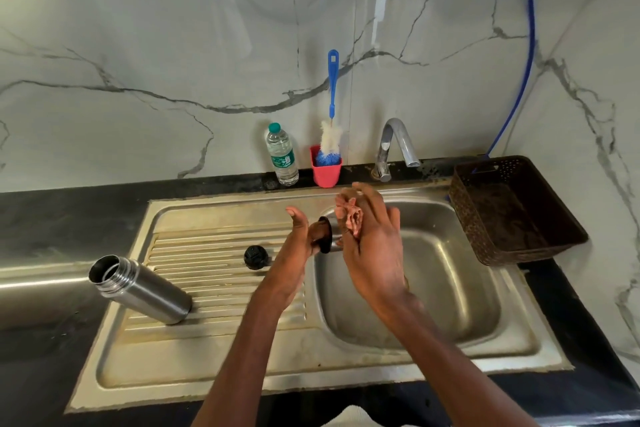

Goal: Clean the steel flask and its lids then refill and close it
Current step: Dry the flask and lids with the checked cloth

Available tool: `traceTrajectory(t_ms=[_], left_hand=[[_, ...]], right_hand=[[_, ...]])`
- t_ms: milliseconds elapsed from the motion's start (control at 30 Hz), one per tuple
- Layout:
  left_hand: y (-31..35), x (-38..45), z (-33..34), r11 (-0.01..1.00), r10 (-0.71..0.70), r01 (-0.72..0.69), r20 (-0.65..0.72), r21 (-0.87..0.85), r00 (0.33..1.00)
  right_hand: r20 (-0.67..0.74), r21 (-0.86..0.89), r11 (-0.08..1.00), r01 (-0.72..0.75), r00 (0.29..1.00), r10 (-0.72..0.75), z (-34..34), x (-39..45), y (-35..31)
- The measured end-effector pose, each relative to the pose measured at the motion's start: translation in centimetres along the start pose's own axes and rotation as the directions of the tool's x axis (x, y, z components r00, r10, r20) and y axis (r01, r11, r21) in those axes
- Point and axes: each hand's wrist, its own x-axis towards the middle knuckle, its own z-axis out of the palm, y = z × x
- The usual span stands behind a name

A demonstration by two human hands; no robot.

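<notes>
A single wide-angle head camera looks forward and steeply down from close above the near edge of the surface (52, 218), facing the sink (214, 360) and the marble wall (138, 45) behind its far edge.

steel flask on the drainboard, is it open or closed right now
Open. The steel flask has no lid on: its threaded mouth is bare and the dark inside shows. A black lid sits apart on the drainboard.
</notes>
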Motion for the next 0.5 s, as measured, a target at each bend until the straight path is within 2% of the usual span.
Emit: traceTrajectory(t_ms=[67,100,167,233,267,333,367,400,433,467,500], left_hand=[[0.2,-0.4,0.0,0.998,0.006,-0.005,0.022,-0.069,1.0],[0.2,-0.5,-0.1,0.997,0.013,-0.011,0.033,-0.073,0.999],[-0.3,-0.9,-0.2,0.997,0.054,-0.05,0.06,-0.059,0.997],[-1.0,-1.5,-0.1,0.991,0.08,-0.071,0.072,-0.117,0.994],[-1.4,-1.8,0.0,0.984,0.091,-0.075,0.094,-0.162,0.991],[-1.4,-2.2,0.2,0.961,0.084,-0.054,0.103,-0.27,0.991],[-1.3,-2.2,0.2,0.957,0.075,-0.053,0.067,-0.285,0.995],[-0.9,-2.1,0.3,0.972,0.064,-0.059,0.011,-0.226,0.998],[-0.5,-2.0,0.6,0.993,0.065,-0.069,-0.046,-0.094,0.997],[-0.3,-1.9,0.9,0.994,0.098,-0.094,-0.085,0.052,0.992],[-0.1,-2.2,1.3,0.975,0.142,-0.114,-0.143,0.189,0.98]], right_hand=[[0.131,-0.024,0.999,0.038,0.991,-0.035,0.5,-0.2,0.2],[0.187,0.025,1.0,0.007,0.982,-0.011,0.9,-0.4,0.4],[0.254,0.22,0.951,-0.218,0.954,0.16,1.0,-0.1,0.4],[0.38,0.343,0.822,-0.454,0.868,0.32,0.3,0.9,0.2],[0.486,0.395,0.705,-0.589,0.785,0.384,-0.1,1.3,0.2],[0.706,0.483,0.33,-0.811,0.584,0.401,-0.4,1.6,0.8],[0.763,0.513,0.172,-0.841,0.538,0.357,-0.5,1.2,0.6],[0.773,0.543,0.088,-0.835,0.539,0.335,0.0,0.7,0.7],[0.748,0.577,0.073,-0.813,0.562,0.353,0.7,0.1,0.4],[0.681,0.601,0.144,-0.786,0.598,0.423,1.2,-0.5,-0.2],[0.569,0.622,0.277,-0.732,0.666,0.483,1.6,-1.1,-1.1]])
